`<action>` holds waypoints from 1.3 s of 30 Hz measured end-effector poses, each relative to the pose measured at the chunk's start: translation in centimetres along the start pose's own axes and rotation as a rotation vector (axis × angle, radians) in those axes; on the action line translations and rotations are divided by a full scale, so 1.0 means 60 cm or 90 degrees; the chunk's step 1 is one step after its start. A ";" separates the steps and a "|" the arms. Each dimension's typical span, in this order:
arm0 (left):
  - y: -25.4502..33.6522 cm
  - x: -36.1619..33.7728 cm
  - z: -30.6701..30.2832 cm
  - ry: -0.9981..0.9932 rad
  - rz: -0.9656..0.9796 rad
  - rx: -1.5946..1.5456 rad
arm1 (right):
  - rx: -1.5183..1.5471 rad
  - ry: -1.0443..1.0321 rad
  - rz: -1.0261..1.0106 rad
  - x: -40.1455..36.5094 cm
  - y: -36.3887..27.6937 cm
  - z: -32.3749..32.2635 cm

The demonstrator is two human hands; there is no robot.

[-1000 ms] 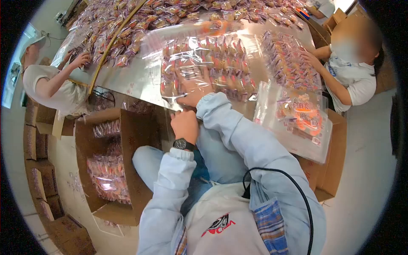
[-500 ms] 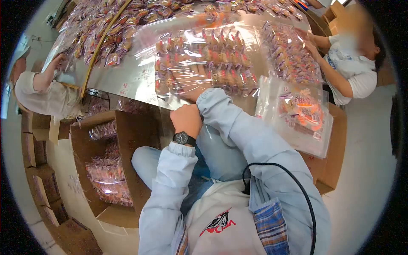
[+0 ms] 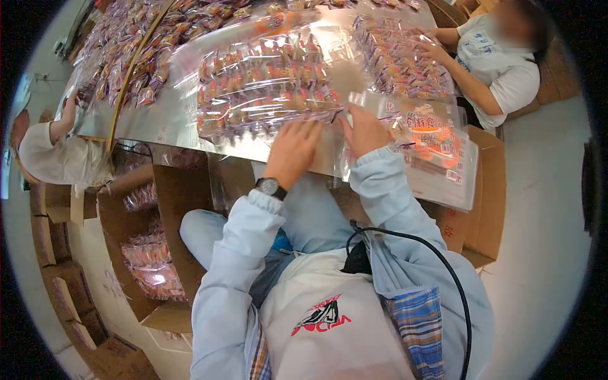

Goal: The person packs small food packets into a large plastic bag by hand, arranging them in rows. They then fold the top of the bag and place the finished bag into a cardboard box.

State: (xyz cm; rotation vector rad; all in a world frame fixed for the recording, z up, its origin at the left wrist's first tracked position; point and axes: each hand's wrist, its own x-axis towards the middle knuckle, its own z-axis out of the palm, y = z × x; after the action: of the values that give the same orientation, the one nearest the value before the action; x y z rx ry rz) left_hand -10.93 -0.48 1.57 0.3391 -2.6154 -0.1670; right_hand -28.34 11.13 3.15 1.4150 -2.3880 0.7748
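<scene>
A clear plastic bag (image 3: 263, 82) filled with rows of small wrapped snacks lies flat on the metal table in front of me. My left hand (image 3: 294, 149), with a black watch on its wrist, rests on the bag's near edge, fingers stretched out together. At the bag's near right corner, my right hand (image 3: 366, 132) has its thumb and fingers closed on the film; the exact grip is partly hidden. Just right of that hand lies a stack of flat printed plastic bags (image 3: 434, 142), with a few loose wrapped snacks (image 3: 399, 132) on top.
Many loose wrapped snacks (image 3: 190, 31) cover the far table, behind a yellowish strip (image 3: 130, 76). A co-worker (image 3: 491, 63) at right handles another filled bag (image 3: 405, 60); another person (image 3: 60, 152) stands left. Cardboard boxes (image 3: 190, 221) flank my legs, the left one holding filled bags.
My right hand has come out from under the bag's film to its near right corner. My left hand has moved up onto the near edge. The view has shifted slightly.
</scene>
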 end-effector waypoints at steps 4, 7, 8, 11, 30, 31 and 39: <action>0.031 0.047 0.017 -0.008 0.035 0.049 | 0.112 -0.083 0.120 -0.002 0.006 0.009; 0.034 0.057 0.033 -0.020 -0.010 0.102 | 0.152 -0.070 0.107 -0.015 0.010 0.025; 0.035 0.053 0.042 -0.038 -0.025 0.116 | 0.159 -0.062 0.105 -0.020 0.009 0.027; 0.042 0.058 0.056 -0.064 -0.045 0.162 | 0.165 -0.065 0.094 -0.025 0.016 0.020; -0.026 -0.153 -0.242 -0.379 -0.053 0.083 | -0.038 -0.307 -0.465 -0.128 0.031 -0.104; -0.046 -0.169 -0.248 -0.401 -0.038 0.134 | -0.097 -0.269 -0.485 -0.133 0.032 -0.090; -0.094 -0.245 -0.230 -0.281 0.011 0.108 | 0.008 -0.198 -0.459 -0.139 0.030 -0.083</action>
State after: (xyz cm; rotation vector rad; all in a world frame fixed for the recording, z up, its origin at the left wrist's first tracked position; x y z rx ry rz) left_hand 9.46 -2.72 5.86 0.3715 -3.0779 -0.0120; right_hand -26.01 20.73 2.77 2.3235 -1.8062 0.3942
